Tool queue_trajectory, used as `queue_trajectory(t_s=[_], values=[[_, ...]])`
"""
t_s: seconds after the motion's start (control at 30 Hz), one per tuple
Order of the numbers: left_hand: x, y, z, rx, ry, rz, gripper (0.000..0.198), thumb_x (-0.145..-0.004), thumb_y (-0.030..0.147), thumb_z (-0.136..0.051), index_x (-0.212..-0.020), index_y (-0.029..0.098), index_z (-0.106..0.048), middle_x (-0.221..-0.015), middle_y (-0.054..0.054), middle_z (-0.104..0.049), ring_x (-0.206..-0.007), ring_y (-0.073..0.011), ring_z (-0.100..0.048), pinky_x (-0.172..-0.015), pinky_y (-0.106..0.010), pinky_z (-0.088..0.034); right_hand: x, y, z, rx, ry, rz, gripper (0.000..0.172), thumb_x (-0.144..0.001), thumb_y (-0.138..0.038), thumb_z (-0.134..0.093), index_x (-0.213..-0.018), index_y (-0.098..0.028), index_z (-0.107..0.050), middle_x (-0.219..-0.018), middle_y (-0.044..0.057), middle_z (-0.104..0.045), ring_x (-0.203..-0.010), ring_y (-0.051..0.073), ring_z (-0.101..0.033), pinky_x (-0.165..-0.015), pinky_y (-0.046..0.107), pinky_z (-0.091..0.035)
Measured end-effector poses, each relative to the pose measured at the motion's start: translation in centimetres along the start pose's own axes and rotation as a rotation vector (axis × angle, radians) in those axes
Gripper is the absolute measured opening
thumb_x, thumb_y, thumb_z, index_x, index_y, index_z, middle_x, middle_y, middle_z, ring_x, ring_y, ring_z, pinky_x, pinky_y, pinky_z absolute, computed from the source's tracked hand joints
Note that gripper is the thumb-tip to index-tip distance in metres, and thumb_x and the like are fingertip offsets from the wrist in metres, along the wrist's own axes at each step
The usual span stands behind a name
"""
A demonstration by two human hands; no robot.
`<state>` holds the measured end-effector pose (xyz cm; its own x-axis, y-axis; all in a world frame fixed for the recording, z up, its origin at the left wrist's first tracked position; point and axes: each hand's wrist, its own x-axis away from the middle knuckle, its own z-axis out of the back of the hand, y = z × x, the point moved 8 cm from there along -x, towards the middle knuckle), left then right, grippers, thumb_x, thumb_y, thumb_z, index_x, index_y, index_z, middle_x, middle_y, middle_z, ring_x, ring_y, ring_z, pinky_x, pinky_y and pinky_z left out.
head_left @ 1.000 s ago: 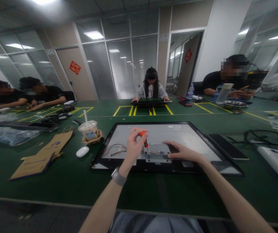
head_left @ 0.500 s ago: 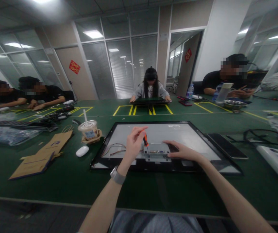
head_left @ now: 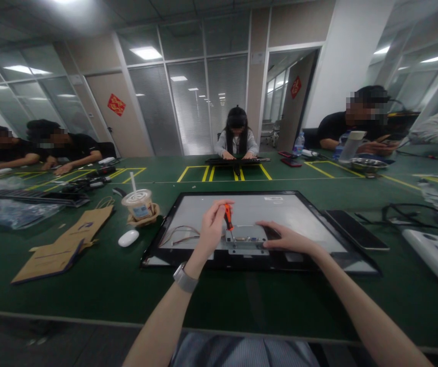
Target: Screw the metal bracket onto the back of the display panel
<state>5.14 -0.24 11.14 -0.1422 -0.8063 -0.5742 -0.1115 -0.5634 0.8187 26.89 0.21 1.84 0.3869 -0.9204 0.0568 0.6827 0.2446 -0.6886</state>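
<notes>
My left hand (head_left: 213,224) grips a red and black screwdriver (head_left: 228,216) by the upper part of its handle. The screwdriver is nearly upright, its tip down at the left end of a metal bracket (head_left: 247,244) with connector ports. My right hand (head_left: 283,237) has its thumb and fingers around the bracket's right end and holds it. The bracket lies on the grey back of a black-framed display panel (head_left: 303,219). A thin cable bundle (head_left: 180,229) lies on the panel left of my left hand.
On the green table (head_left: 127,290) are a lidded cup (head_left: 140,205), a white mouse (head_left: 128,238) and a brown paper bag (head_left: 66,244) at left. A black phone-like slab (head_left: 356,229), black cables and a white case (head_left: 435,257) lie at right. Several people sit around.
My left hand's fingers have closed in on the screwdriver handle, more of which now shows. The person opposite has moved both hands inward onto their panel. My right hand stays in place.
</notes>
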Motion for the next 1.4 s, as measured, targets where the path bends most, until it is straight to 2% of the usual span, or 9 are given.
queue_trajectory(t_s=[0.2, 0.3, 0.43, 0.5, 0.7, 0.9, 1.13, 1.27, 1.4], values=[[-0.1, -0.6, -0.5, 0.125, -0.056, 0.040, 0.028, -0.094, 0.035, -0.045, -0.108, 0.017, -0.062, -0.111, -0.010, -0.064, -0.096, -0.0195, -0.062, -0.087, -0.033, -0.048, -0.1, 0.2, -0.1, 0.015, 0.002, 0.015, 0.078, -0.074, -0.061, -0.062, -0.141, -0.028, -0.040, -0.143, 0.007, -0.046, -0.130, 0.031, -0.041, -0.109, 0.047, -0.031], [-0.1, -0.2, -0.6, 0.085, -0.059, 0.039, 0.025, -0.092, 0.032, -0.049, -0.107, 0.018, -0.063, -0.103, -0.008, -0.065, -0.092, -0.0175, -0.062, -0.086, -0.031, -0.048, -0.1, 0.4, -0.1, 0.008, 0.001, 0.015, 0.080, -0.073, -0.061, -0.063, -0.141, -0.026, -0.040, -0.145, 0.007, -0.043, -0.131, 0.030, -0.040, -0.110, 0.045, -0.031], [0.0, 0.6, -0.3, -0.032, -0.029, -0.018, 0.017, -0.085, 0.028, -0.061, -0.098, 0.020, -0.068, -0.093, -0.004, -0.060, -0.081, -0.0131, -0.057, -0.074, -0.024, -0.047, -0.2, 0.5, -0.1, 0.000, 0.001, 0.009, 0.080, -0.073, -0.061, -0.063, -0.141, -0.027, -0.039, -0.146, 0.007, -0.042, -0.132, 0.030, -0.039, -0.110, 0.046, -0.030], [0.0, 0.8, -0.1, -0.061, -0.008, -0.046, 0.016, -0.085, 0.028, -0.060, -0.096, 0.020, -0.070, -0.089, -0.003, -0.059, -0.079, -0.0129, -0.056, -0.072, -0.024, -0.046, -0.1, 0.4, -0.1, 0.000, -0.001, 0.012, 0.080, -0.073, -0.061, -0.063, -0.141, -0.027, -0.040, -0.146, 0.007, -0.042, -0.132, 0.030, -0.039, -0.110, 0.046, -0.030], [0.0, 0.5, -0.4, 0.038, -0.036, 0.016, 0.027, -0.092, 0.026, -0.046, -0.108, 0.020, -0.066, -0.100, -0.007, -0.066, -0.092, -0.0172, -0.062, -0.085, -0.030, -0.046, 0.1, -0.1, -0.1, 0.016, -0.009, -0.004, 0.079, -0.073, -0.062, -0.062, -0.141, -0.027, -0.040, -0.146, 0.007, -0.042, -0.132, 0.031, -0.039, -0.110, 0.046, -0.030], [0.1, 1.0, -0.1, -0.060, 0.017, -0.052, 0.017, -0.082, 0.026, -0.063, -0.096, 0.019, -0.069, -0.088, -0.003, -0.058, -0.076, -0.0127, -0.055, -0.072, -0.024, -0.046, 0.0, -0.2, -0.1, 0.004, -0.011, -0.003, 0.081, -0.072, -0.063, -0.062, -0.141, -0.027, -0.040, -0.148, 0.007, -0.040, -0.134, 0.032, -0.036, -0.112, 0.047, -0.028], [0.1, 1.1, 0.1, -0.029, 0.019, -0.042, 0.026, -0.091, 0.027, -0.048, -0.101, 0.018, -0.070, -0.096, -0.006, -0.061, -0.089, -0.0166, -0.057, -0.081, -0.029, -0.044, 0.0, 0.1, -0.1, -0.003, -0.010, -0.018, 0.082, -0.073, -0.062, -0.062, -0.142, -0.025, -0.039, -0.147, 0.008, -0.040, -0.133, 0.031, -0.037, -0.111, 0.045, -0.029], [0.0, 0.9, 0.5, -0.057, 0.054, -0.042, 0.021, -0.086, 0.028, -0.058, -0.100, 0.019, -0.071, -0.085, -0.003, -0.056, -0.078, -0.0139, -0.055, -0.073, -0.026, -0.045, -0.1, 0.4, -0.2, 0.003, -0.003, -0.009, 0.081, -0.073, -0.062, -0.063, -0.141, -0.028, -0.040, -0.147, 0.006, -0.041, -0.132, 0.031, -0.039, -0.111, 0.046, -0.028], [0.1, 1.1, 0.6, -0.095, 0.083, -0.068, 0.017, -0.084, 0.029, -0.062, -0.095, 0.021, -0.071, -0.085, -0.002, -0.050, -0.079, -0.0131, -0.053, -0.072, -0.024, -0.045, -0.1, 0.3, -0.2, 0.005, -0.003, 0.004, 0.080, -0.073, -0.063, -0.063, -0.141, -0.028, -0.040, -0.147, 0.006, -0.041, -0.132, 0.031, -0.039, -0.111, 0.046, -0.028]])
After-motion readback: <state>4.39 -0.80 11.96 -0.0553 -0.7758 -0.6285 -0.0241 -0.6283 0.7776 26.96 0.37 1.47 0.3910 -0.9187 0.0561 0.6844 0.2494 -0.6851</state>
